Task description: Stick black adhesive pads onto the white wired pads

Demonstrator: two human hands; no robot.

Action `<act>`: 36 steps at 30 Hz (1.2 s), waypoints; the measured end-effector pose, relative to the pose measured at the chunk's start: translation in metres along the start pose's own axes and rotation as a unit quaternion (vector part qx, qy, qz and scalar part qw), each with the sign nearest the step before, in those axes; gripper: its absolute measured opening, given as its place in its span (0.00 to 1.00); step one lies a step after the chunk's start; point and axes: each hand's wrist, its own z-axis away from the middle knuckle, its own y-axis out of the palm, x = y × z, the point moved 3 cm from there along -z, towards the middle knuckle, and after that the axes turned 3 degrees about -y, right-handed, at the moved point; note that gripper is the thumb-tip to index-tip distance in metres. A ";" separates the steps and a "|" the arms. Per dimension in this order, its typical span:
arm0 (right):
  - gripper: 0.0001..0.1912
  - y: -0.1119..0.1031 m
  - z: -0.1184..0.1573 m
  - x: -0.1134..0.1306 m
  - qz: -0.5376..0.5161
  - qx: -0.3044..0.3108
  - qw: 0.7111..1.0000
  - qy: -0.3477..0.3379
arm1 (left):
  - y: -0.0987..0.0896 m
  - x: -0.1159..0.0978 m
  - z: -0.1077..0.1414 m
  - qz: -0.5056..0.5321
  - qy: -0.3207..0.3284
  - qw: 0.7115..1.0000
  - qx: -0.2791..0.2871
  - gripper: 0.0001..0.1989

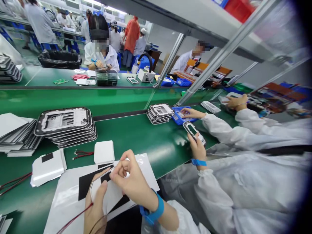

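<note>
White panel (111,196): tilted over the white sheet (63,191) on the table (126,133), left side inside the left hand's grip (95,209).
Left hand: grasping the panel, thumb across its face.
Right hand (133,182): fingertips gathered at the upper right edge, near the black square (106,176); I can't tell whether they pinch anything.
Red wires (73,221): trailing beside the left hand.

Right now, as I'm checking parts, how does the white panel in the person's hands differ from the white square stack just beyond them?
The white panel looks like one piece; the white stack has several layers. The panel sits tilted in the left hand; the stack lies flat on the green table. Both are white.
</note>
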 end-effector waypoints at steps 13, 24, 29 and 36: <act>0.20 -0.013 -0.013 -0.023 0.076 0.010 0.996 -0.039 | 0.001 -0.004 -0.004 -0.039 0.020 0.999 0.008 0.27; 0.14 0.002 -0.006 -0.008 0.073 0.111 0.991 0.030 | -0.002 -0.001 0.006 0.148 -0.042 0.978 0.137 0.28; 0.21 0.017 -0.017 -0.012 0.144 0.162 0.973 0.079 | -0.018 0.003 0.002 0.190 -0.055 0.974 0.111 0.31; 0.14 0.048 -0.041 0.000 0.203 0.220 0.950 -0.087 | -0.056 -0.011 0.000 0.216 -0.010 0.973 0.077 0.28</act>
